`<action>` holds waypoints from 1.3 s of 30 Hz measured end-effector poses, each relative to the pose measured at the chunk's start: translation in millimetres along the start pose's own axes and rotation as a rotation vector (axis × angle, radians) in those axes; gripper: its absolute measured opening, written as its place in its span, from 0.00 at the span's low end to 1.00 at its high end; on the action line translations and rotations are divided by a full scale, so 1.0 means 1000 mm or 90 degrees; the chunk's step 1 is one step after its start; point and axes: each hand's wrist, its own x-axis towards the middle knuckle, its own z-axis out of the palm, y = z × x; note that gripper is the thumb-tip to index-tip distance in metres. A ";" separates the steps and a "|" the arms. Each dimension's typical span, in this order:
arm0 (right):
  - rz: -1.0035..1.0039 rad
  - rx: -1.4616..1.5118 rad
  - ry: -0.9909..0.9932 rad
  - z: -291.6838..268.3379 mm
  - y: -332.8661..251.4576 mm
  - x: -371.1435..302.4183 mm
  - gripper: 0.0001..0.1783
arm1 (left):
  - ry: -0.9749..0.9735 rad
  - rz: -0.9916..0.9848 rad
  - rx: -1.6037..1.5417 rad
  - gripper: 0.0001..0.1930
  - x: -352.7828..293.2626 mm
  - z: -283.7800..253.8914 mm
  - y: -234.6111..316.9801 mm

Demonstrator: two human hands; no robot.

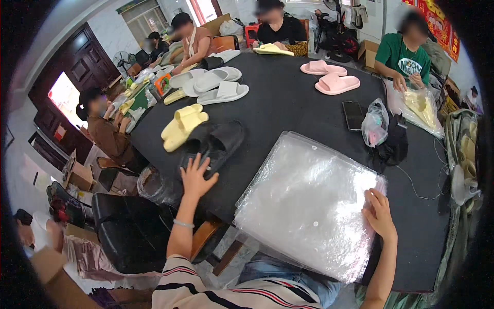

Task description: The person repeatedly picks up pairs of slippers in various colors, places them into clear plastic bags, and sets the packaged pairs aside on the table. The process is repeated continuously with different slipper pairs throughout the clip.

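Observation:
My left hand [198, 176] is open with its fingers spread, at the near end of a pair of black slippers [221, 144]; I cannot tell whether it presses on them. A yellow pair of slippers [184, 126] lies just beyond. In front of me, a stack of clear plastic bags [309, 206] reaches over the table's near edge. On the right edge of that stack rests my right hand [380, 212], its fingers apart and lying on the plastic.
Grey slippers [224, 92] and pink slippers [337, 83] lie farther off on the black table [278, 103]. To the right are a phone [353, 115] and a small plastic bag [375, 123]. Several people work around the table, one handling bagged yellow slippers [419, 105]. A black chair [131, 232] stands at left.

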 end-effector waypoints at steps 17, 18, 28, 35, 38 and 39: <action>-0.035 -0.058 0.003 -0.004 0.008 -0.005 0.30 | -0.128 -0.270 0.129 0.31 0.124 0.020 -0.097; -0.097 -0.010 -0.008 0.003 -0.002 0.016 0.29 | 0.073 -0.233 0.125 0.31 0.100 0.039 -0.179; 0.284 0.644 0.336 0.000 0.058 -0.023 0.44 | -0.401 0.036 -0.890 0.37 -0.011 -0.016 0.130; 0.236 0.547 0.251 0.012 0.017 -0.039 0.46 | -0.456 0.106 -0.788 0.41 -0.042 -0.024 0.144; 0.160 0.466 0.089 0.002 0.003 -0.059 0.43 | -0.405 0.177 -0.650 0.39 -0.035 -0.002 0.129; 0.166 0.463 0.117 -0.004 0.006 -0.066 0.42 | -0.378 0.205 -0.596 0.38 -0.031 0.001 0.128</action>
